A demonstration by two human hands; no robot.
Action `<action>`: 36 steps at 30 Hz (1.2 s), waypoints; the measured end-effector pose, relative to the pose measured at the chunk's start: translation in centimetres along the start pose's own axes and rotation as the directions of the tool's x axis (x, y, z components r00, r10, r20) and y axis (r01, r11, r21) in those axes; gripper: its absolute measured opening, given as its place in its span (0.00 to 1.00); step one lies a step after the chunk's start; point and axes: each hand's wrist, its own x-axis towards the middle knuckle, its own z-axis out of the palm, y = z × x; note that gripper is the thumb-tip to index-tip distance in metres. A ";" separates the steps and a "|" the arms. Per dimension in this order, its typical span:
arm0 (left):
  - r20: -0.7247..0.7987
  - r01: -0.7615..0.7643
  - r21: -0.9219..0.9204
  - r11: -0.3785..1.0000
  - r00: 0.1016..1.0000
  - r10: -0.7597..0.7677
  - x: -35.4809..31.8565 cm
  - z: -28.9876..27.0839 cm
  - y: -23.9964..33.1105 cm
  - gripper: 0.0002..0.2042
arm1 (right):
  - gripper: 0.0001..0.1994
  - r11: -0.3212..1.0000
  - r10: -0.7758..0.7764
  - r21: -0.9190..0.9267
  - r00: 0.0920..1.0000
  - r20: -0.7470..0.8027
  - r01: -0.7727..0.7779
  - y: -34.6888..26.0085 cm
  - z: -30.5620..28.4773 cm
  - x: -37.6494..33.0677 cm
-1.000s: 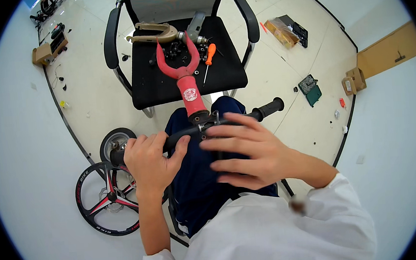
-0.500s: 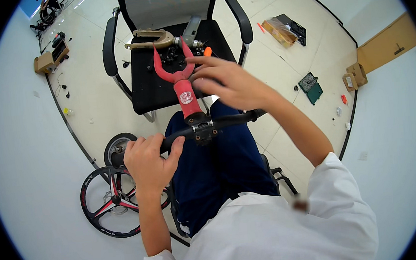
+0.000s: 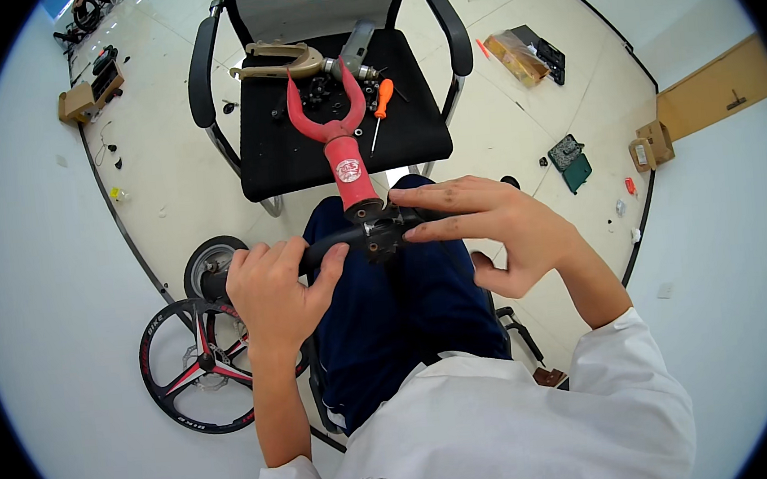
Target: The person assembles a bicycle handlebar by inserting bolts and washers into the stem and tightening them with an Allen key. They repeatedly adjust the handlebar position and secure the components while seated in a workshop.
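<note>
Red steel fork [image 3: 331,126] runs away from me over my knees, its two prongs reaching onto the black chair [image 3: 340,144] in front, its stem meeting the black handlebar [image 3: 347,236] at a dark clamp [image 3: 381,237] above my lap. My left hand [image 3: 275,288] is wrapped tight round the bar's left end, grip clamped on it. My right hand [image 3: 491,231] is open, fingers [image 3: 439,197] laid flat along the clamp and the bar to its right, thumb free below; it closes on nothing.

To do this well, I judge the left should hold the bar dead level and stop it turning while the right fingers feel for the clamp's fastener; the fork's weight can rest on the chair seat so nothing twists.

On the fork's stem there is a small round label [image 3: 348,170], pale with red. On the seat lie an orange screwdriver [image 3: 381,107], a tan frame piece [image 3: 279,60] and loose dark parts. A black spoked wheel [image 3: 197,364] lies on the floor by my left knee. Brown boxes [image 3: 653,142] sit on the floor to my right beside a large flat cardboard sheet [image 3: 718,87], another box [image 3: 84,96] far left, and a clear bag [image 3: 518,56] of yellowish bits beyond the chair.
</note>
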 end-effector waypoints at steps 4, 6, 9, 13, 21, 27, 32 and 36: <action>0.011 0.001 0.008 1.000 1.000 -0.001 0.0 -0.1 0.0 0.22 | 0.22 0.995 0.100 0.014 0.995 -0.016 -0.100 1.1 -1.0 0.0; 0.005 0.011 -0.019 1.000 1.000 -0.011 0.1 -0.1 0.1 0.20 | 0.18 0.986 0.159 -0.055 0.987 -0.001 -0.159 2.2 -1.1 0.7; -0.002 0.017 -0.029 0.999 1.000 -0.017 0.2 -0.3 0.1 0.18 | 0.18 0.939 -0.011 -0.342 0.992 -0.122 -0.032 2.9 0.1 3.2; 0.001 0.007 -0.032 0.999 1.000 -0.007 0.1 -0.3 0.1 0.18 | 0.15 0.906 -0.095 -0.423 0.984 -0.149 0.023 2.7 2.3 6.6; -0.002 0.011 -0.037 0.999 1.000 -0.011 -0.4 -0.3 -0.3 0.18 | 0.14 0.994 -0.072 -0.089 0.997 -0.022 0.070 0.4 1.5 3.2; -0.001 0.002 -0.039 0.999 1.000 -0.002 0.1 -0.1 0.2 0.19 | 0.19 0.997 0.047 0.062 0.992 -0.119 -0.040 1.1 0.6 1.6; -0.017 0.003 -0.028 1.000 1.000 -0.003 0.2 0.0 0.2 0.19 | 0.06 0.984 0.179 0.016 0.979 -0.101 -0.178 1.4 0.7 3.5; -0.004 0.015 -0.008 1.000 1.000 -0.015 -0.1 -0.2 -0.1 0.21 | 0.06 0.937 0.188 -0.315 0.977 0.097 -0.149 -0.1 -0.4 6.0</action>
